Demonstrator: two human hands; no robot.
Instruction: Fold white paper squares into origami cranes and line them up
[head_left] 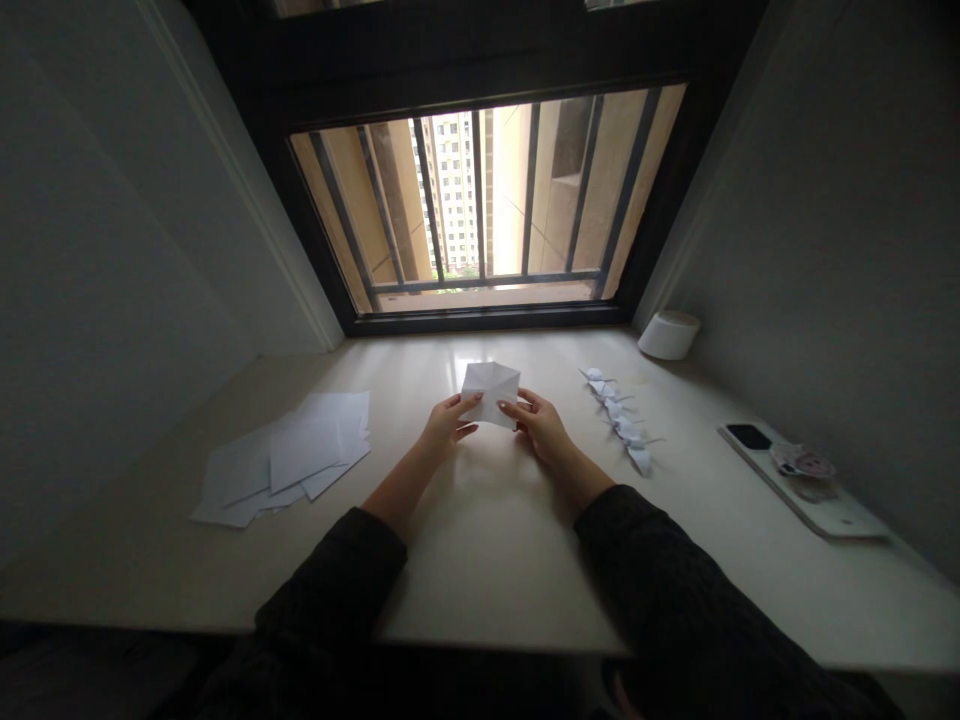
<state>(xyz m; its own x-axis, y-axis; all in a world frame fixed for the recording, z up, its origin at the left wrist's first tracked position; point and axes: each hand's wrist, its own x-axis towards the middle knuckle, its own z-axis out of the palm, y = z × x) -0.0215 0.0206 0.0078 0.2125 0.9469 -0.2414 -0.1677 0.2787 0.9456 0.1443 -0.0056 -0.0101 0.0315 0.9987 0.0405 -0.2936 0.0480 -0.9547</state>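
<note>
A small folded white paper is held up above the pale desk near its middle. My left hand pinches the paper's lower left edge with thumb and fingers closed on it. My right hand grips the lower right edge the same way. Both forearms in dark sleeves reach in from the bottom of the view.
A loose pile of white sheets lies to the left. A row of several folded paper cranes lies to the right. A white round object stands by the wall, and a tablet-like device with a phone lies at far right. A barred window is ahead.
</note>
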